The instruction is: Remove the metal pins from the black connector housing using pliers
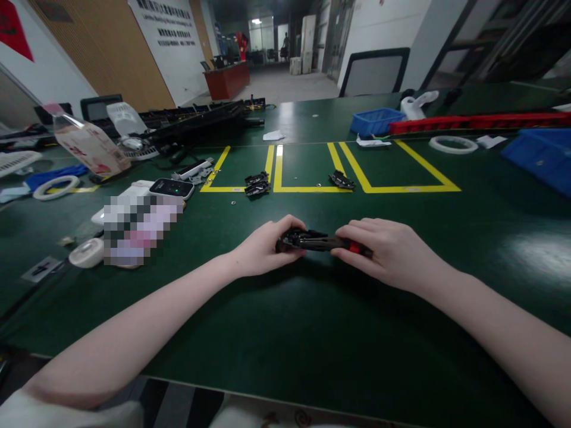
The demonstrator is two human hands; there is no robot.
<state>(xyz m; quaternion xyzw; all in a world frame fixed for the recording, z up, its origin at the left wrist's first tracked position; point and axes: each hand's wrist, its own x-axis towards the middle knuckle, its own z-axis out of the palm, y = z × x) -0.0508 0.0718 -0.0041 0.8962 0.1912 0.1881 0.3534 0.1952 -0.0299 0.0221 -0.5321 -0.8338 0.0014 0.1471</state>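
A big green tabletop fills most of the view. Yellow tape makes three boxes on it, open at the far side. Long black parts lie in a pile at the back left. A long red strip lies at the back right, and a blue bin sits at the right edge. A bottle leans on the left.

The right hand has its fingers curled around a dark tool with a red patch on its handle. The tool points left, and its thin end meets a black part. The left hand pinches that part between thumb and fingers, over the near middle of the tabletop.

Two small black clumps are by the tape, at the near right corners of the left and middle boxes. A tiny shiny bit lies just in front of the left box.
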